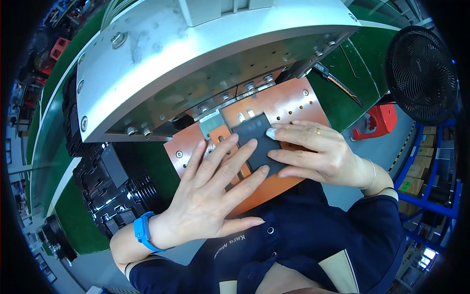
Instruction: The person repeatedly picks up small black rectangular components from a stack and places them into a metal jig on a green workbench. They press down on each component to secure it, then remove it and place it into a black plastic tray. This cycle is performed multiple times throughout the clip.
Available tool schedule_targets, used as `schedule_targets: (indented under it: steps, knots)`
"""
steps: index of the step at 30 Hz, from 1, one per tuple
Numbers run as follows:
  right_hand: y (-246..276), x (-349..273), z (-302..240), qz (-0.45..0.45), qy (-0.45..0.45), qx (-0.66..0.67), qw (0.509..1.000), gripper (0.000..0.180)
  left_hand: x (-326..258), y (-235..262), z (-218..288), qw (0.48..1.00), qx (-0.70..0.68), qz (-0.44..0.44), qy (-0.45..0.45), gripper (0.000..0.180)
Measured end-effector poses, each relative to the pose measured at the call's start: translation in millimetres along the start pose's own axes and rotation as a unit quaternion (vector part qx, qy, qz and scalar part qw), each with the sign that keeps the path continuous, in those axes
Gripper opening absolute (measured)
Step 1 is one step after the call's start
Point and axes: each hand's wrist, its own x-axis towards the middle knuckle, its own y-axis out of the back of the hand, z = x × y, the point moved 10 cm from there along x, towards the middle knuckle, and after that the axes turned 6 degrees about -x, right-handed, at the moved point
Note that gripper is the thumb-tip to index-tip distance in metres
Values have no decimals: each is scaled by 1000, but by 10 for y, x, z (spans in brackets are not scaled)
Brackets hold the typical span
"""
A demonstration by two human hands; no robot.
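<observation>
A flat dark grey rectangular piece, which looks like a pouch battery cell, lies on an orange-brown fixture plate. Two small silver tabs stick out at its far edge. My left hand is open, its fingers spread; several fingertips rest on the left side of the cell. On the other side, my right hand has its fingers stretched out, with fingertips touching the cell's right part. A white cover sits on one right fingertip. Neither hand wraps round the cell.
A large silver metal machine frame arches over the plate's far side. Black moulded trays are stacked at the left. On the green bench at the right lies a cutter-like tool. Further right are a black fan and a red stool.
</observation>
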Motion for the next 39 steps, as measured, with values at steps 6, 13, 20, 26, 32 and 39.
schedule_targets:
  steps: [6,13,20,26,32,39]
  knots:
    - [5,212,47,43,40,-50,997,33,58,87,-111,1000,20,23,3,74]
    - [-24,228,57,45,51,-43,997,31,57,68,-141,999,27,19,16,72]
    - [-34,234,36,34,50,-58,997,30,67,51,-137,999,32,14,23,69]
    - [-36,232,35,43,50,-67,996,30,85,65,-131,999,23,17,21,70]
    - [-31,236,7,48,49,-78,995,30,78,69,-131,999,13,15,25,71]
    - [-45,224,20,48,51,-72,995,32,92,70,-134,999,19,14,25,70]
